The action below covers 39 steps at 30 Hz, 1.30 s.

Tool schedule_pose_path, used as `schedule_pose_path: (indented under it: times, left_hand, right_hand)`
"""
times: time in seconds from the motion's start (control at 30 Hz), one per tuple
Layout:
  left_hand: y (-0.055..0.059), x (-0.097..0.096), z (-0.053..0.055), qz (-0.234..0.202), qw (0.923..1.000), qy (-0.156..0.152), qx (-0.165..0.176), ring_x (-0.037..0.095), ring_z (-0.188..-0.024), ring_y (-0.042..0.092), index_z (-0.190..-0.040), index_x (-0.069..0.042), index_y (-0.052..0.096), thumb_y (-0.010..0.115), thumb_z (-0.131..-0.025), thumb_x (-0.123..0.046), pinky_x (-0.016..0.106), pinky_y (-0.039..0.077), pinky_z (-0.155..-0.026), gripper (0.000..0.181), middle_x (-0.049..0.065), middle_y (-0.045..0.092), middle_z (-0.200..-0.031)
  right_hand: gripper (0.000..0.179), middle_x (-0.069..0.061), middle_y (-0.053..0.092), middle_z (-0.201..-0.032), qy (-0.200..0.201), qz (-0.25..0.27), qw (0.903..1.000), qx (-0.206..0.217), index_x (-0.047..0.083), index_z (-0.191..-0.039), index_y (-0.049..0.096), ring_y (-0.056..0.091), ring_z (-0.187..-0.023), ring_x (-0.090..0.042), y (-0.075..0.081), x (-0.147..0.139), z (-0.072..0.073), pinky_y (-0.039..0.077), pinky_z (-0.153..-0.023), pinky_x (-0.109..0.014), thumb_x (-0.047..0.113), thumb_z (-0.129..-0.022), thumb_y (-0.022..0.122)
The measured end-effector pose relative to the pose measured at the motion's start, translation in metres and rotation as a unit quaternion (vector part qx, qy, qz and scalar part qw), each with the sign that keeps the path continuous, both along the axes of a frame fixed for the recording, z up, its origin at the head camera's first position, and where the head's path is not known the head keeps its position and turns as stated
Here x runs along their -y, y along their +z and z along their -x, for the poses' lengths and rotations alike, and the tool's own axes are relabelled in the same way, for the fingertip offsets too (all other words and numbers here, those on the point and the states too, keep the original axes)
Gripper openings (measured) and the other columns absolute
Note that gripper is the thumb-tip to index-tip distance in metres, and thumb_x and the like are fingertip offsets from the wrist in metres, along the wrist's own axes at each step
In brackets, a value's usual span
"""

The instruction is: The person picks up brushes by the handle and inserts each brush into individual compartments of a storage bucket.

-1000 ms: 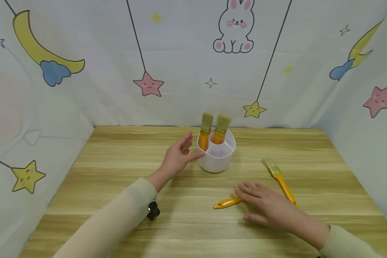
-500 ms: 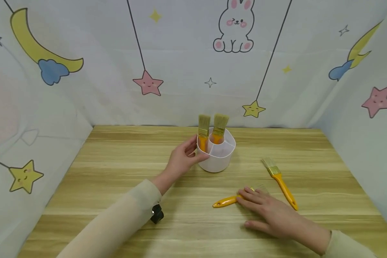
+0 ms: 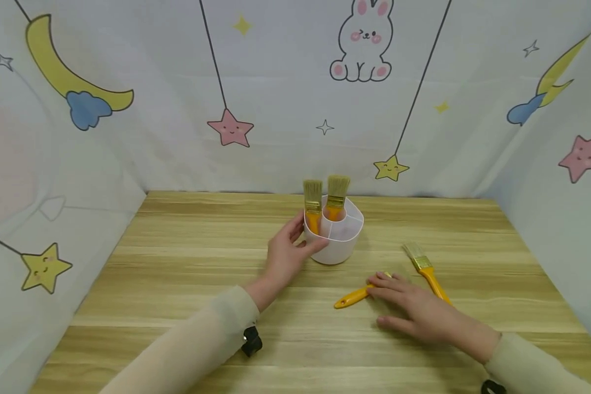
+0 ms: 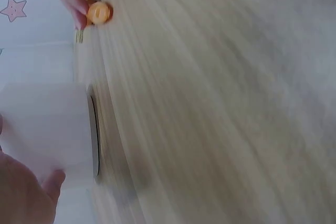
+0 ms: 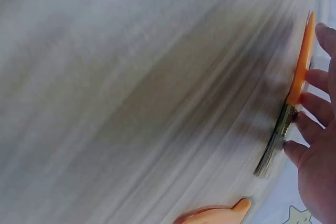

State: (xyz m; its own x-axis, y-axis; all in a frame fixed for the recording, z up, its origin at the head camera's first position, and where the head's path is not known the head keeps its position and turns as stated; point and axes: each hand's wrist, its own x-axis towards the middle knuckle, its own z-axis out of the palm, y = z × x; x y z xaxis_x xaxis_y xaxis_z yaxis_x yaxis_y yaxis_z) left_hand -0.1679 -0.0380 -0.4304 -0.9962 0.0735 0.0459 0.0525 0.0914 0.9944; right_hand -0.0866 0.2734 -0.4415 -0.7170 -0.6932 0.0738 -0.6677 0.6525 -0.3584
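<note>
My left hand (image 3: 288, 257) holds the near left side of a white divided holder (image 3: 335, 250), thumb across its front wall and fingers round the left. Two paintbrushes stand in it bristles up: one (image 3: 313, 202) in the left compartment, the other (image 3: 337, 194) in the round centre cup. In the left wrist view the holder wall (image 4: 58, 124) looks large beside the thumb. My right hand (image 3: 418, 309) rests fingertips on a lying paintbrush (image 3: 352, 298), thumb apart from it. The right wrist view shows those fingers touching its orange handle (image 5: 300, 72) and metal band; its bristles are mostly hidden in the head view.
Another paintbrush (image 3: 423, 268) lies on the wooden table (image 3: 192, 241) to the right, bristles pointing away, its handle end behind the right hand. A white cloth (image 3: 276, 71) printed with stars, moons and a rabbit rises along the back and both sides.
My left hand has closed round the holder's left side, and the brushes in it now stand straighter. Under my right fingertips the lying paintbrush has slid slightly away from me.
</note>
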Motion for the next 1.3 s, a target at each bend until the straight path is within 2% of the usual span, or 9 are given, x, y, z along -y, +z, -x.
schedule_pose_path:
  times: [0.3, 0.63, 0.8, 0.97, 1.1, 1.3]
  left_hand:
    - [0.0, -0.011, -0.008, 0.002, 0.9992, 0.038, -0.011, 0.029, -0.146, 0.054, -0.16, -0.011, 0.052, 0.094, -0.086, -0.018, 0.049, 0.054, -0.11, 0.085, 0.008, 0.054, -0.16]
    - [-0.003, -0.013, -0.011, 0.006, 0.9988, 0.046, -0.018, 0.029, -0.147, 0.053, -0.16, -0.013, 0.052, 0.094, -0.086, -0.021, 0.051, 0.054, -0.11, 0.086, 0.008, 0.053, -0.161]
    - [-0.004, -0.013, -0.011, 0.013, 0.9983, 0.052, -0.022, 0.028, -0.146, 0.054, -0.159, -0.014, 0.052, 0.094, -0.086, -0.022, 0.05, 0.054, -0.109, 0.085, 0.007, 0.054, -0.16]
    - [-0.002, -0.014, -0.012, 0.016, 0.9981, 0.056, -0.02, 0.028, -0.145, 0.055, -0.159, -0.014, 0.052, 0.094, -0.085, -0.022, 0.049, 0.055, -0.109, 0.085, 0.008, 0.054, -0.16]
    - [-0.001, -0.014, -0.012, 0.015, 0.9983, 0.056, -0.011, 0.028, -0.147, 0.053, -0.16, -0.013, 0.052, 0.093, -0.086, -0.021, 0.048, 0.054, -0.11, 0.085, 0.008, 0.053, -0.161]
    - [-0.002, -0.014, -0.011, 0.021, 0.9985, 0.05, -0.008, 0.028, -0.147, 0.053, -0.16, -0.013, 0.051, 0.092, -0.088, -0.023, 0.048, 0.053, -0.111, 0.084, 0.008, 0.053, -0.162]
  right_hand:
    - [0.05, -0.005, 0.058, -0.158, -0.006, 0.017, 0.9997, -0.019, 0.015, -0.145, 0.067, 0.049, -0.15, -0.032, -0.005, -0.004, 0.017, 0.039, -0.119, -0.062, 0.037, -0.101, 0.076]
    - [0.043, -0.007, 0.062, -0.153, -0.002, 0.018, 0.9989, -0.044, 0.012, -0.135, 0.072, 0.053, -0.146, -0.033, -0.007, -0.004, 0.03, 0.04, -0.118, -0.062, 0.03, -0.097, 0.081]
    - [0.053, -0.012, 0.059, -0.156, -0.025, 0.012, 0.9983, -0.05, 0.009, -0.145, 0.067, 0.051, -0.147, -0.038, 0.0, 0.0, 0.026, 0.042, -0.117, -0.064, 0.033, -0.099, 0.079]
    - [0.065, -0.02, 0.055, -0.157, -0.069, -0.011, 0.9954, -0.065, 0.007, -0.153, 0.059, 0.051, -0.145, -0.046, 0.008, -0.001, 0.013, 0.046, -0.113, -0.066, 0.036, -0.098, 0.079]
    - [0.071, -0.021, 0.05, -0.161, -0.094, -0.036, 0.9934, -0.055, 0.007, -0.157, 0.054, 0.046, -0.148, -0.048, 0.008, -0.001, 0.006, 0.042, -0.116, -0.068, 0.041, -0.1, 0.077]
    - [0.075, -0.026, 0.046, -0.162, -0.122, -0.047, 0.9908, -0.033, 0.001, -0.159, 0.049, 0.039, -0.151, -0.052, 0.004, 0.0, 0.007, 0.038, -0.119, -0.069, 0.044, -0.102, 0.073]
